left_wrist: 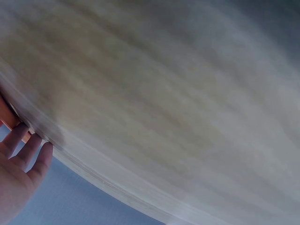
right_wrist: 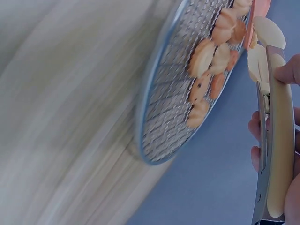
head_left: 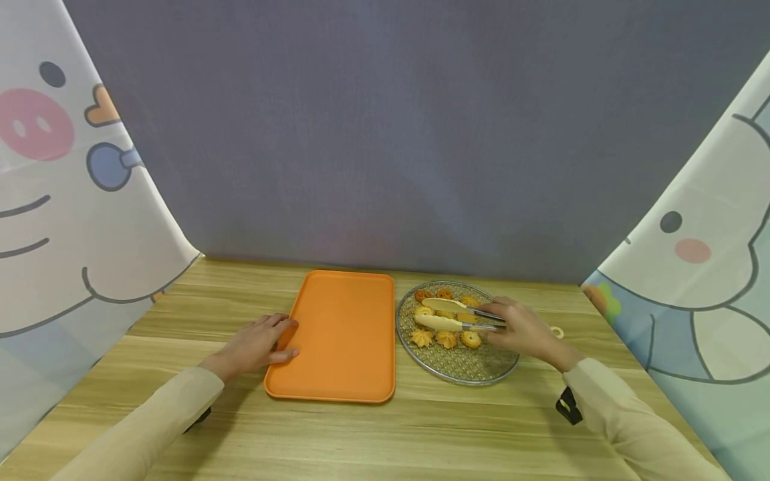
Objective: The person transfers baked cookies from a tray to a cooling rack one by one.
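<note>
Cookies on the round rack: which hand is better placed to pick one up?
Probably the right hand: it grips the tongs just above the cookies. The left hand rests at the orange tray edge, farther away.

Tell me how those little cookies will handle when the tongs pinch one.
The cookies look small and ridged, so probably light but crumbly under a hard squeeze. The tongs have broad smooth tips; one may slip. On the wire rack they likely lift freely.

Orange tray [head_left: 337,334], centre frame, on wooden table [head_left: 385,434]; left hand [head_left: 257,344] resting flat on its left edge. Round wire rack [head_left: 463,367] just right, bearing cookies [head_left: 446,339]. Right hand [head_left: 525,331] gripping cream tongs [head_left: 448,314] over them.
</note>
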Available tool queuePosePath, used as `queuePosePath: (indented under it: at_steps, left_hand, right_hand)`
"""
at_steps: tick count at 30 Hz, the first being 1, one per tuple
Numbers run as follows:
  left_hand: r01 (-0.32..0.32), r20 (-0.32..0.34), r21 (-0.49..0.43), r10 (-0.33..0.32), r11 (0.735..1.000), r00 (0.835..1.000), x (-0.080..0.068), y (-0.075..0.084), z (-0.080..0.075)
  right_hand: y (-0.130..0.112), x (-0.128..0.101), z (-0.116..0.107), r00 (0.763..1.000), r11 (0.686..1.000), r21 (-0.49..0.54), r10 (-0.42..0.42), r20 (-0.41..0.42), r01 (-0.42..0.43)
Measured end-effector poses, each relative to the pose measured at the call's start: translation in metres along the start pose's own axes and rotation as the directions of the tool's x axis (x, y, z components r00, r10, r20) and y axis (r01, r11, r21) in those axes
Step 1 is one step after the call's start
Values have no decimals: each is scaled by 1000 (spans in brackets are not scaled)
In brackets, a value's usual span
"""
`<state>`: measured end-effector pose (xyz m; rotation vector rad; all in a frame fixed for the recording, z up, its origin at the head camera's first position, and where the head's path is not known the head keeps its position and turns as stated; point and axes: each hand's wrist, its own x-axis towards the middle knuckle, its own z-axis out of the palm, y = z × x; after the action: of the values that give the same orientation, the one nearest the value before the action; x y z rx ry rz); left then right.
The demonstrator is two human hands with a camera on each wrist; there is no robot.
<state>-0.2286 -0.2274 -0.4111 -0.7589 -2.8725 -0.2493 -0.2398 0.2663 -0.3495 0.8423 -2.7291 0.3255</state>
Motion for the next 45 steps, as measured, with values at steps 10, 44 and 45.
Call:
queuePosePath:
  at_steps: [10, 44, 45]
  left_hand:
    - [-1, -3, 5, 1, 1000, 1000, 0, -1, 2]
    - [7, 11, 11, -7, 1000, 1000, 1, 0, 0]
    - [5, 9, 12, -5, 1000, 1000, 1, 0, 0]
  right_hand:
    - [21, -21, -7, 1000, 1000, -1, 26, -8, -26]
    - [69, -72, -21, 989, 992, -57, 107, -97, -113]
    - [69, -73, -21, 990, 993, -61, 97, -103, -104]
